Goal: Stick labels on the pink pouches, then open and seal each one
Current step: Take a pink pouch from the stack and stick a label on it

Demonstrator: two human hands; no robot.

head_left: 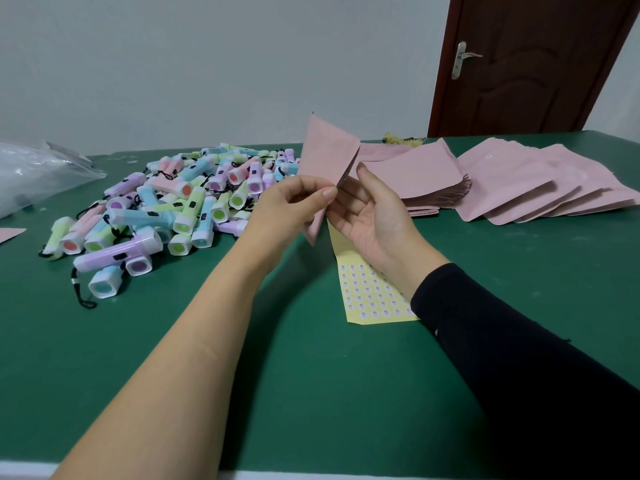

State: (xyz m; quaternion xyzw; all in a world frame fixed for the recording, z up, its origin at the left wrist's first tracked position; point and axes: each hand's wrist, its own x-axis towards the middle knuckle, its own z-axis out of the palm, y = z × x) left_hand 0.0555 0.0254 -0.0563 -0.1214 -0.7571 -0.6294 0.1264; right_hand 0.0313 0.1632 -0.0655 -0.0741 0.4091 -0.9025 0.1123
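A: What is seen at the far left?

B: A clear plastic bag [41, 174] is laid at the edge of the green surface [311, 375]. Just right of it, pastel torches [166, 209] with black cords are piled in a heap.

A: And where is the task's thing found?

B: One pink pouch [325, 157] is held up above the surface near the middle, tilted, with one corner pointing upward. Its lower left edge is pinched by the left hand [291, 206]. That grip is closed, with the thumb pressed against curled fingers and the pouch between them.

A: How is the other grip set?

B: The right hand [374, 216] is turned palm up, just right of the left. Its curled fingers are laid against the pouch's lower right edge, partly hidden by the left thumb. The thumb is raised beside that edge, so the pouch is gripped from both sides. A black sleeve [519, 341] is worn on that arm.

A: What is placed below the hands?

B: A yellow label sheet [370, 292], covered with rows of small round labels, is laid flat on the surface. It is partly covered by the right wrist.

A: And further right?

B: A stack of pink pouches [415, 174] is set behind the right hand. Beside it, the fanned pouches [519, 181] are spread overlapping, and a small white dot is seen on the topmost. A brown door [519, 64] is seen behind them.
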